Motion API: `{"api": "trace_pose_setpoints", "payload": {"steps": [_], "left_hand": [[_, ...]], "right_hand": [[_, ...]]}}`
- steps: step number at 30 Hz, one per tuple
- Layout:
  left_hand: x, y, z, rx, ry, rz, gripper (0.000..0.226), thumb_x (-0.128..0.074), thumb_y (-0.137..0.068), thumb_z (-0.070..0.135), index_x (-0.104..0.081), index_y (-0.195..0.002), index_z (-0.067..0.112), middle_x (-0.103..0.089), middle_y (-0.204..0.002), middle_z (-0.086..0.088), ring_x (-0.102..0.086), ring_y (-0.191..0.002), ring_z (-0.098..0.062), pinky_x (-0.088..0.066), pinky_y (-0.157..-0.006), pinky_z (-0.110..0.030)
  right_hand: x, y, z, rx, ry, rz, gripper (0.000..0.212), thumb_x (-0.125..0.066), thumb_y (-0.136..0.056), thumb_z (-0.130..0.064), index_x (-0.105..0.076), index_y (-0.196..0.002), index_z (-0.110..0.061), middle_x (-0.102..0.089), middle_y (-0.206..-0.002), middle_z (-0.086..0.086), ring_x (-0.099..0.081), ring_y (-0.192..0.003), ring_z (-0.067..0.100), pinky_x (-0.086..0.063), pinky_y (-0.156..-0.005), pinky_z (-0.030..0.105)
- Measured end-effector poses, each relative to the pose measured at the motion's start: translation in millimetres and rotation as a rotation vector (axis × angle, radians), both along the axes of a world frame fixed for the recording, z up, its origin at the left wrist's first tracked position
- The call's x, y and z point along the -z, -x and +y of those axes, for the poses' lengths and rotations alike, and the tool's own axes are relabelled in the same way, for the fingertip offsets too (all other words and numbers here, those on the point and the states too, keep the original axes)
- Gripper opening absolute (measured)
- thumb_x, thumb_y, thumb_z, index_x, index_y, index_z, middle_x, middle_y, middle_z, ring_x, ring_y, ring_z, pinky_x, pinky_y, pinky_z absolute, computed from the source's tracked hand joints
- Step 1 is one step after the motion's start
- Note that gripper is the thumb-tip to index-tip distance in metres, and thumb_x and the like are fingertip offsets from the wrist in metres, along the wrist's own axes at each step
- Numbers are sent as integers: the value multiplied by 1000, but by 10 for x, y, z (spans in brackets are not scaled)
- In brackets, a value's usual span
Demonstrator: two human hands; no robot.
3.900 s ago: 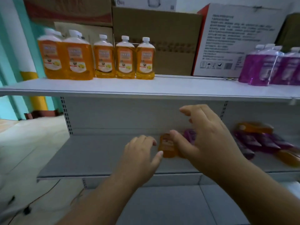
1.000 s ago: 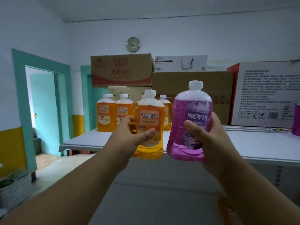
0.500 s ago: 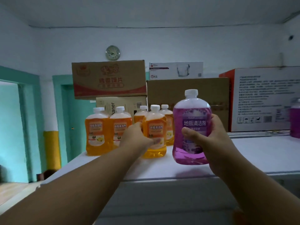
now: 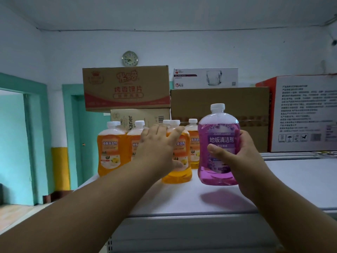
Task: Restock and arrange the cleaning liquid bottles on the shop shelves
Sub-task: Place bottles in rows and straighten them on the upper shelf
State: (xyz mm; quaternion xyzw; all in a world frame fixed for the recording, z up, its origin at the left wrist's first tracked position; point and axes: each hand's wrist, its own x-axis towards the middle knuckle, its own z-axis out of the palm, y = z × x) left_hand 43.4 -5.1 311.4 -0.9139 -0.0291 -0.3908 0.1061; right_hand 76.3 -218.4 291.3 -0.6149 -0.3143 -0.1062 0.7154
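Pretty dim overall, with a bluish cast. Soft light seems to come from the doorway [image 4: 12,143] left of the shelf [image 4: 182,201], whose front edge catches a pale sheen. The purple bottle [image 4: 218,154] throws a pinkish shadow right below itself. Wide-angle bending at the edges, forearms soft, box text [image 4: 299,110] blurry.

Purple bottle [image 4: 218,143] — white cap; orange bottles [image 4: 109,148] — white shelf [image 4: 291,179].

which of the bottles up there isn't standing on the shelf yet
The purple bottle, held in the right hand just above the shelf. The orange bottles all stand on it.
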Motion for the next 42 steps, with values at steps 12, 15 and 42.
{"api": "trace_pose_setpoints", "payload": {"steps": [12,15,42], "left_hand": [[-8,-182,214,-104,-109,-36,95,-65,-74,75,-17,-148,39,-46,-147,-3,-35,-138,-30,-23,-114,-47],[-9,-190,219,-102,-102,-35,96,-64,-75,75,-16,-149,38,-45,-148,-4,-34,-139,-31,-22,-115,-48],[256,-299,-3355,997,702,625,74,-69,-55,84,-43,-118,56,-57,-117,27,-59,-103,1,-56,-85,-29]], "right_hand": [[41,-203,108,0,74,-13,76,-87,-46,-47,-45,-109,-46,-68,-93,-22,-68,-88,-2,-55,-55,17],[50,-208,108,4,74,-1,77,-88,-46,-41,-45,-110,-46,-67,-96,-19,-69,-88,2,-55,-54,17],[-58,250,-3073,505,62,-226,72,-77,-79,-45,-31,-133,-54,-56,-125,-8,-65,-110,14,-61,-81,44]]}}
